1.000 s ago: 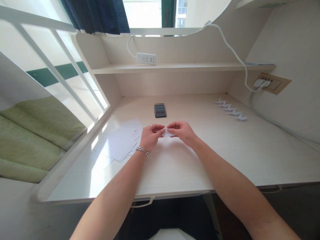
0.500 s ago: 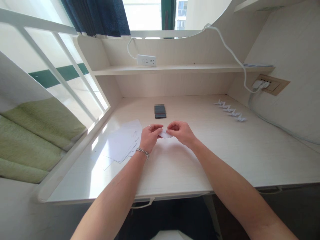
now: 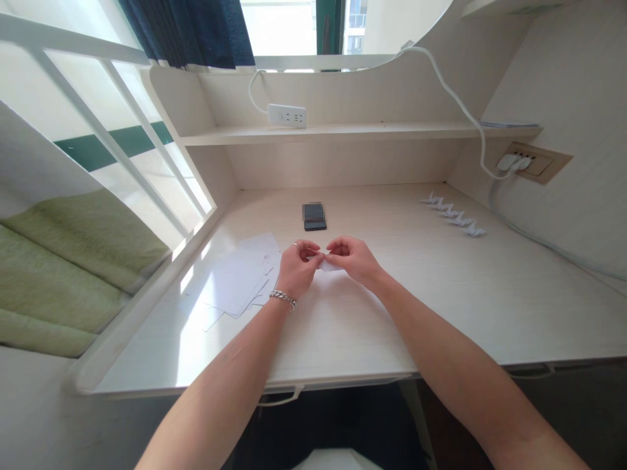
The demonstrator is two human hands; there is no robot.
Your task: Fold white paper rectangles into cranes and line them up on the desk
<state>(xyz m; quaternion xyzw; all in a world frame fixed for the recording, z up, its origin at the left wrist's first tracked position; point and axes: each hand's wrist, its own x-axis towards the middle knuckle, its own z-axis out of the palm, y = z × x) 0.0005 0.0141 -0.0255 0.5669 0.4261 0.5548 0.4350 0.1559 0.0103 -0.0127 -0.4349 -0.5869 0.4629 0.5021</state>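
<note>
Between my two hands is a small folded piece of white paper point(image 3: 331, 266), held just above the desk. My left hand point(image 3: 298, 267) is closed, thumb and fingers pinching the paper's left side; a ring and a chain bracelet are on this arm. My right hand point(image 3: 356, 259) pinches the paper from the right with curled fingers. Most of the paper is hidden by my fingertips. Behind the hands lies a black phone-like object point(image 3: 314, 217), its upper part blurred out.
Loose white sheets point(image 3: 240, 277) lie left of my hands. Several folded paper cranes point(image 3: 455, 215) stand in a row at the back right. A power strip point(image 3: 287, 116) rests on the shelf point(image 3: 343, 131). A white cable point(image 3: 455, 98) runs to the wall socket point(image 3: 533, 163).
My left hand has shifted slightly right, its fingertips closer to my right hand, and covers more of the paper. My right hand stays nearly in place.
</note>
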